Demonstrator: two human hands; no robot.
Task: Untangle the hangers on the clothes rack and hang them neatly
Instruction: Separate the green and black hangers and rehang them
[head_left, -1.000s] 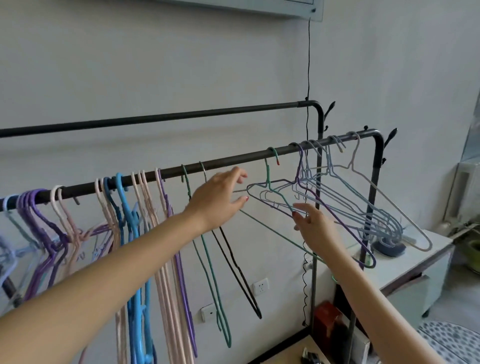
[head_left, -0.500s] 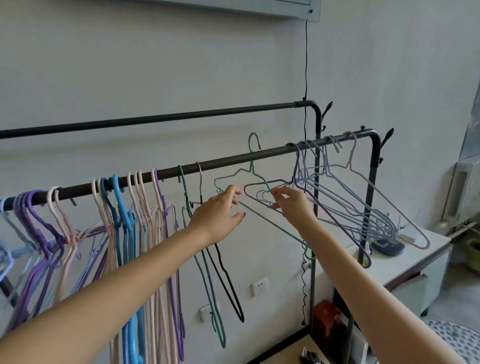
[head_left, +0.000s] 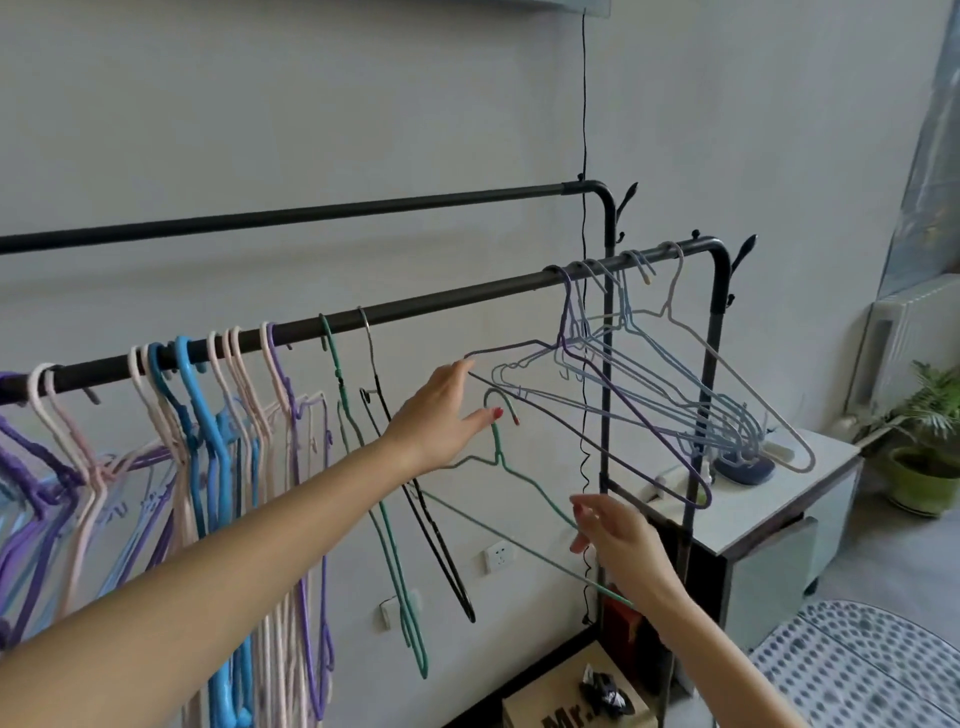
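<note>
Now the green wire hanger (head_left: 519, 470) is off the front rail (head_left: 441, 301); half a second ago its hook stood up at rail height, and a second ago it was hooked over the bar among the tangled ones. It sits lower, below the rail and between the two hands, its hook with the red tip free in the air and its long bottom wire slanting down to the right.

At the left end of the rail hang the sorted hangers (head_left: 218, 415), purple, pink and blue, packed close, then a second green hanger (head_left: 384, 519) and a black hanger (head_left: 415, 499) hanging on their own. The left hand (head_left: 441, 421) has shifted right, fingers straight and relaxed, holding nothing, fingertips reaching toward the purple hanger (head_left: 623, 415); whether they touch it cannot be told. The right hand (head_left: 618, 540) has dropped from rail height and pinches the green hanger's right shoulder wire with thumb and fingers curled round it. Farther right the tangled cluster (head_left: 691, 384) of grey-blue and purple wire hangers stays hooked near the rail's bend, frames crossing one another.
</note>
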